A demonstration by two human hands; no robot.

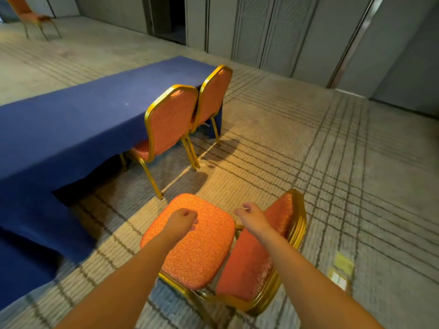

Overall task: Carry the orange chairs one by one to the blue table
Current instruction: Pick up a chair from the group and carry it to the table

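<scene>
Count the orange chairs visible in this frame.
4 orange chairs: two side by side at the blue table, one in the foreground below the hands, one far off at top left. More may lie outside the frame.

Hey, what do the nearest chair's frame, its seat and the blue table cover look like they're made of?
The chair frame looks like metal tubing with a glossy gold finish; light glints along its thin curved bars. The chair seat seems padded woven fabric, orange with a fine squiggly pattern, matte. The table cover is likely blue cloth, matte; it drapes and its hem hangs unevenly.
</scene>
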